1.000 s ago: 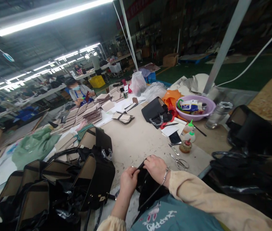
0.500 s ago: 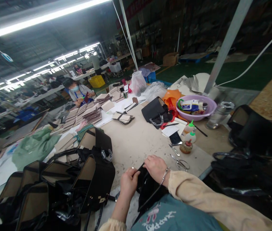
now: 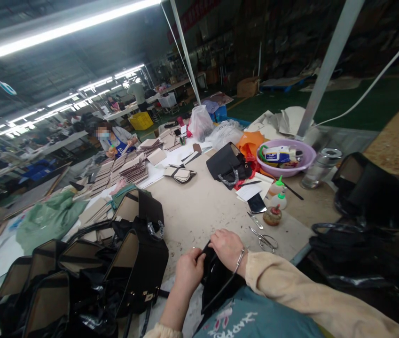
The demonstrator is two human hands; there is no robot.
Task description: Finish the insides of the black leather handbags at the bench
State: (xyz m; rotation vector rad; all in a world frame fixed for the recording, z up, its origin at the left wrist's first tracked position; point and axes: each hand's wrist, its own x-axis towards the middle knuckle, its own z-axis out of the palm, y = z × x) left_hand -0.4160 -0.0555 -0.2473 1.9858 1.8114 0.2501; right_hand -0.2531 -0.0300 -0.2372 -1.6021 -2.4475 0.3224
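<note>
My left hand (image 3: 188, 271) is closed in a pinch on the upper edge of a black bag (image 3: 214, 281), which leans against my apron. My right hand (image 3: 225, 246) grips the same edge a little to the right, its fingers curled over it. Only part of the bag shows, with a shiny face and a raised trim along its side; my hands and lap hide the rest. Beyond my right hand, scissors (image 3: 263, 240) and small snips (image 3: 255, 220) lie on the table (image 3: 188, 216).
Several black handbags (image 3: 143, 263) crowd the left side. At right stand a purple basin (image 3: 307, 166), a glass jar (image 3: 321, 169) and green-capped bottles (image 3: 279, 201). Another black bag (image 3: 225, 162) lies ahead. A co-worker (image 3: 116, 138) sits beyond stacked tan pieces (image 3: 129, 169).
My hands keep their hold on the bag's edge, the left shifting slightly. The view has tilted a little. The co-worker behind the stacks has changed hand position.
</note>
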